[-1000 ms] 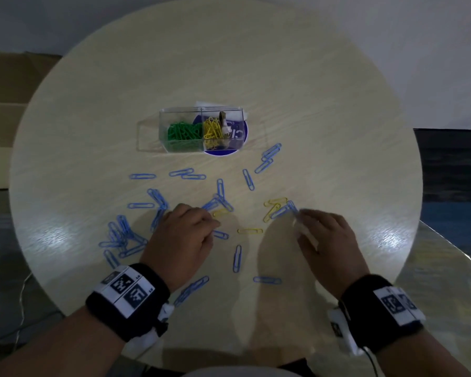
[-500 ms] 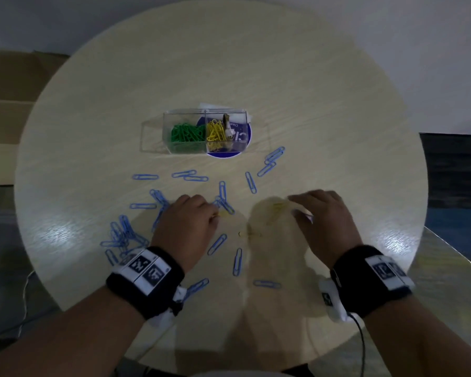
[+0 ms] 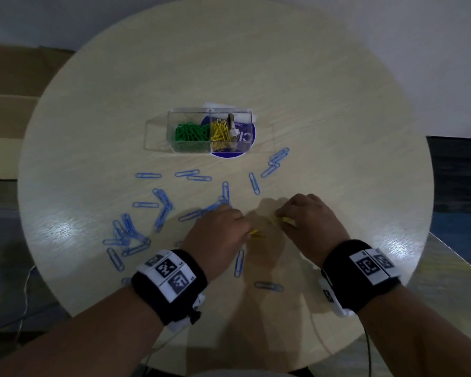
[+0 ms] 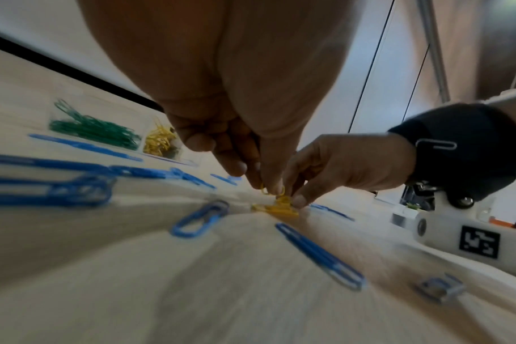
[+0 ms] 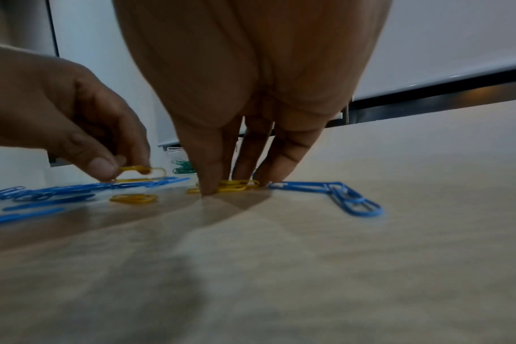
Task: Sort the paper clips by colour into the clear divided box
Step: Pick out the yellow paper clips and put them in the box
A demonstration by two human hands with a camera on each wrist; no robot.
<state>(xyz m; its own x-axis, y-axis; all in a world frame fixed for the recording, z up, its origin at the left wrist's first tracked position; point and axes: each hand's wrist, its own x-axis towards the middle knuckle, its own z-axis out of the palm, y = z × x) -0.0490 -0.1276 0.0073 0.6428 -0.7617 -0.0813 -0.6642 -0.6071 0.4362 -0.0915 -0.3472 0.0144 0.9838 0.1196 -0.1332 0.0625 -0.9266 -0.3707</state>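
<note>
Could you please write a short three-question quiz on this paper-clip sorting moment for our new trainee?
1. True or false: the left hand pinches a yellow clip lifted off the table.
2. Which colour fills the left compartment of the clear divided box? A) blue B) green C) yellow
3. Fill in: the loose clips scattered most widely on the table are ____.

Key:
1. True; the right wrist view shows it held clear of the surface.
2. B; green clips lie beside the yellow clips in the next compartment.
3. Blue.
</note>
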